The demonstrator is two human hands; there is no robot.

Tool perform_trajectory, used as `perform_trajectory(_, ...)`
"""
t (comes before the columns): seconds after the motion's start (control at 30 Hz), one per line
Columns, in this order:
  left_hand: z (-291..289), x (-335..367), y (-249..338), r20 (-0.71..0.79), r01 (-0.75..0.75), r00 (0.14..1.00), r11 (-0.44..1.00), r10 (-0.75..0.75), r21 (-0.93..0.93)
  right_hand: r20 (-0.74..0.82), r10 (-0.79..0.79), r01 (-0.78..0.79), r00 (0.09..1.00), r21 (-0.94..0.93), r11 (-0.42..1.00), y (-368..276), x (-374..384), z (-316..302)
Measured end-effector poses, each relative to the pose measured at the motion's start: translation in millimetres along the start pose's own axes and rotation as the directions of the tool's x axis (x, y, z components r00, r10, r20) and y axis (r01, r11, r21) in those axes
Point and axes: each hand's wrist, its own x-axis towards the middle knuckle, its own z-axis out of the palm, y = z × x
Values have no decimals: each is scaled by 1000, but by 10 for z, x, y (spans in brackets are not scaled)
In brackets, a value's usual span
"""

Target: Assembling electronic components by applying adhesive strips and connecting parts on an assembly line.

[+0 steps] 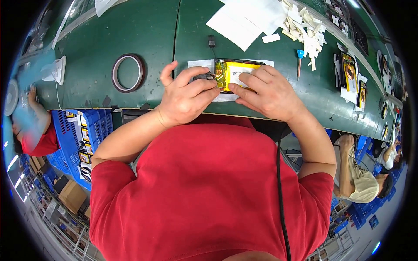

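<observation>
1. Head view: both bare hands meet over an open device (223,74), its green circuit board toward the left fingers and its yellow section, bearing a white label, under the right.
2. Left hand (185,95) gathers its fingertips at the device's left end, beside a dark piece (202,76); whether they pinch it cannot be told.
3. Right hand (272,93) sets curled fingertips against the yellow section; how firmly they grasp is not clear.
4. Beneath the grip, a white sheet (195,65) lies between the device and the green table (152,35).
5. Left of the grip sits a roll of tape (115,75); just beyond it, a small black block (211,41).
6. Farther beyond lie white papers (237,21) and a heap of paper strips (310,39).
7. Right of the grip rests a blue-topped tool (300,58), with more devices (349,74) farther right.
</observation>
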Motion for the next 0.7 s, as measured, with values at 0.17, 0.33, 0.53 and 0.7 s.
perform_trajectory(0.17, -1, 3, -3, -8, 0, 1000, 1000, 0, 8, -67, 10, -11, 998, -17, 1000, -25, -22, 28)
perform_trajectory(0.33, -58, 37, -9, 20, 8, 1000, 1000, -8, -29, -107, 42, -43, 993, -9, 999, -50, -84, 85)
perform_trajectory(0.53, -107, 268, -51, 199, 153, 965, 984, -170, 95, -140, 64, -59, 988, 46, 997, -26, -120, 128)
perform_trajectory(0.7, -55, 262, -100, 165, 66, 980, 968, -108, 240, -143, 82, -77, 986, 43, 996, -19, -137, 152)
